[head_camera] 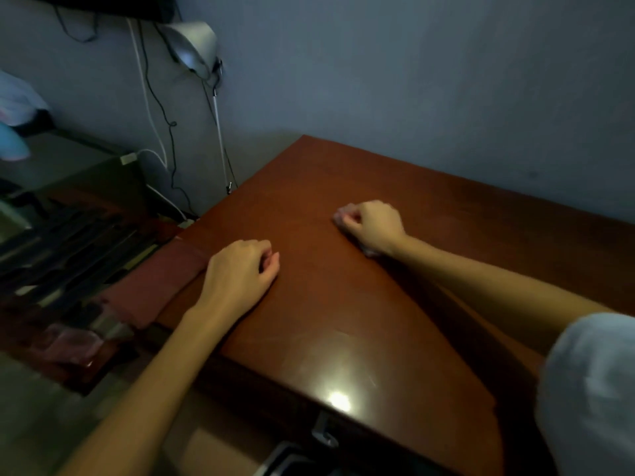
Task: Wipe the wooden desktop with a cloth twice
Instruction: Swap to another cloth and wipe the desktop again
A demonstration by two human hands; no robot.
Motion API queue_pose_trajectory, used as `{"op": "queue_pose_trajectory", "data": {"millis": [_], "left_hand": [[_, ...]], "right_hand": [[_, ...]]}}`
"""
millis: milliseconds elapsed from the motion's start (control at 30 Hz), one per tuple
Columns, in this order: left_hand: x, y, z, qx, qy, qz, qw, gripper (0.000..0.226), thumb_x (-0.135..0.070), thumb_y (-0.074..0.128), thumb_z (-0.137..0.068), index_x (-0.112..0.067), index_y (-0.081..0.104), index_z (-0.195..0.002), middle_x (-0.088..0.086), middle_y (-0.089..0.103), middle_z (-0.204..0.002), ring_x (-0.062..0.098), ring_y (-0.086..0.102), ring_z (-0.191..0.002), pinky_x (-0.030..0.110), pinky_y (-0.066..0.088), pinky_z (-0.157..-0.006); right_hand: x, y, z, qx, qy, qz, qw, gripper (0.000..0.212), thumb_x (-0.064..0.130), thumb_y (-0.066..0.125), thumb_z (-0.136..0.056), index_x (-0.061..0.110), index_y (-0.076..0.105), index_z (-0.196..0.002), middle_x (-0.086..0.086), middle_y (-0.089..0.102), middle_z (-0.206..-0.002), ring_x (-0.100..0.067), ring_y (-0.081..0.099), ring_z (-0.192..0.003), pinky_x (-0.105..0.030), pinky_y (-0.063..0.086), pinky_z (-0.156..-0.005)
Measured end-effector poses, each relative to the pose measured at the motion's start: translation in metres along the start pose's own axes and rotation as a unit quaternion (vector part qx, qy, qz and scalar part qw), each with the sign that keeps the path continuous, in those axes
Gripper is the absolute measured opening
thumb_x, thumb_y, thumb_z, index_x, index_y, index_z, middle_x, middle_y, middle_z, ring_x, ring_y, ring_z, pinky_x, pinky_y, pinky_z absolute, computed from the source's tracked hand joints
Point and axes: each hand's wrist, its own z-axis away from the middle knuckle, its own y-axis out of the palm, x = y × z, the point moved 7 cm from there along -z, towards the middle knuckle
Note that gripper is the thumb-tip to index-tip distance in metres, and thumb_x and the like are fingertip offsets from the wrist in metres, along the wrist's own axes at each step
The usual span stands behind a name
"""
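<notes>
We take this for a room at home, a study corner: a glossy reddish-brown wooden desktop set against a plain grey wall, with a silver cone-shaded lamp at upper left and loose black and white cables trailing down beside it.

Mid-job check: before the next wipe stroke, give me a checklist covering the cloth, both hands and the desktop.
1. Cloth gripped: ok, the right hand has its fingers curled round it.
2. Cloth down on the desktop: ok, it appears pressed to the wood.
3. Left hand free: ok, it rests on the wood and holds nothing.
4. Red folded fabric off the desktop: cannot tell, it lies at the left edge.
5. Pass count: cannot tell.
</notes>
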Motion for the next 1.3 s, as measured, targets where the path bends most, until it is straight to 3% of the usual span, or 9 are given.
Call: {"op": "queue_pose_trajectory", "data": {"millis": [67, 267, 400, 533, 667, 867, 967, 1100, 1300], "left_hand": [[0.001, 0.0, 0.0, -0.014, -0.01, 0.002, 1.0, 0.029, -0.029, 0.052, -0.091, -0.018, 0.047, -0.064, -0.007, 0.043, -0.059, 0.018, 0.048, -0.062, 0.029, 0.027, -0.05], [0.004, 0.001, 0.004, -0.034, 0.011, 0.014, 0.999, 0.029, -0.027, 0.054, -0.09, -0.018, 0.046, -0.064, -0.005, 0.044, -0.063, 0.017, 0.045, -0.064, 0.028, 0.027, -0.053], [0.003, 0.0, 0.005, -0.032, 0.015, 0.016, 0.999, 0.029, -0.028, 0.051, -0.092, -0.017, 0.048, -0.065, -0.006, 0.043, -0.062, 0.015, 0.043, -0.064, 0.029, 0.024, -0.051], [0.004, -0.001, 0.006, -0.031, 0.005, 0.029, 0.999, 0.028, -0.03, 0.05, -0.092, -0.017, 0.051, -0.067, -0.007, 0.043, -0.062, 0.017, 0.045, -0.065, 0.029, 0.025, -0.054], [0.006, -0.004, 0.007, -0.03, -0.007, 0.055, 0.998, 0.029, -0.028, 0.053, -0.089, -0.017, 0.048, -0.064, -0.002, 0.048, -0.061, 0.027, 0.053, -0.066, 0.03, 0.03, -0.055], [0.004, -0.007, 0.009, -0.027, -0.014, 0.076, 0.997, 0.028, -0.029, 0.054, -0.09, -0.016, 0.052, -0.066, -0.001, 0.052, -0.061, 0.027, 0.055, -0.067, 0.03, 0.03, -0.056], [0.005, -0.008, 0.012, -0.025, -0.015, 0.08, 0.996, 0.028, -0.031, 0.053, -0.091, -0.016, 0.054, -0.067, -0.002, 0.053, -0.06, 0.026, 0.055, -0.066, 0.031, 0.033, -0.055], [-0.004, -0.008, 0.024, -0.015, -0.002, 0.066, 0.998, 0.029, -0.035, 0.052, -0.09, -0.018, 0.055, -0.067, -0.003, 0.055, -0.06, 0.024, 0.056, -0.064, 0.03, 0.034, -0.052], [-0.027, -0.007, 0.035, 0.002, 0.0, 0.056, 0.998, 0.031, -0.034, 0.057, -0.088, -0.018, 0.049, -0.062, 0.002, 0.058, -0.063, 0.032, 0.059, -0.071, 0.031, 0.035, -0.055]], "right_hand": [[0.058, 0.008, 0.033, 0.029, -0.078, -0.003, 0.996, 0.03, 0.047, 0.047, -0.093, 0.028, 0.07, -0.094, 0.002, 0.072, -0.096, -0.022, 0.068, -0.083, -0.025, 0.039, -0.064], [0.115, -0.004, 0.158, 0.083, -0.298, -0.111, 0.945, 0.027, 0.035, 0.052, -0.09, 0.023, 0.056, -0.067, 0.003, 0.062, -0.072, -0.019, 0.058, -0.069, -0.028, 0.039, -0.055], [0.046, -0.005, 0.108, 0.056, -0.129, -0.035, 0.989, 0.035, 0.047, 0.042, -0.086, 0.023, 0.063, -0.072, -0.003, 0.068, -0.08, -0.024, 0.065, -0.078, -0.03, 0.042, -0.062], [0.025, -0.008, 0.055, 0.002, 0.014, -0.018, 1.0, 0.034, 0.045, 0.046, -0.092, 0.025, 0.058, -0.068, -0.001, 0.061, -0.071, -0.029, 0.066, -0.083, -0.027, 0.037, -0.063], [0.108, 0.007, 0.085, 0.012, -0.061, -0.017, 0.998, 0.029, 0.046, 0.049, -0.09, 0.026, 0.07, -0.09, -0.005, 0.071, -0.096, -0.03, 0.066, -0.092, -0.031, 0.046, -0.07], [0.148, -0.014, 0.202, 0.028, -0.222, -0.095, 0.97, 0.026, 0.037, 0.051, -0.088, 0.028, 0.05, -0.063, 0.002, 0.06, -0.069, -0.025, 0.06, -0.067, -0.028, 0.035, -0.054], [0.097, -0.02, 0.216, 0.051, -0.181, -0.081, 0.979, 0.028, 0.043, 0.042, -0.087, 0.033, 0.038, -0.061, 0.01, 0.048, -0.063, -0.018, 0.056, -0.063, -0.032, 0.04, -0.055], [0.05, -0.023, 0.179, 0.02, -0.066, -0.045, 0.997, 0.037, 0.044, 0.045, -0.09, 0.021, 0.05, -0.061, 0.003, 0.057, -0.066, -0.023, 0.06, -0.071, -0.033, 0.042, -0.061], [0.12, -0.011, 0.161, 0.005, -0.108, -0.046, 0.993, 0.022, 0.039, 0.055, -0.088, 0.023, 0.069, -0.084, -0.011, 0.07, -0.09, -0.032, 0.066, -0.089, -0.029, 0.037, -0.065]]}}
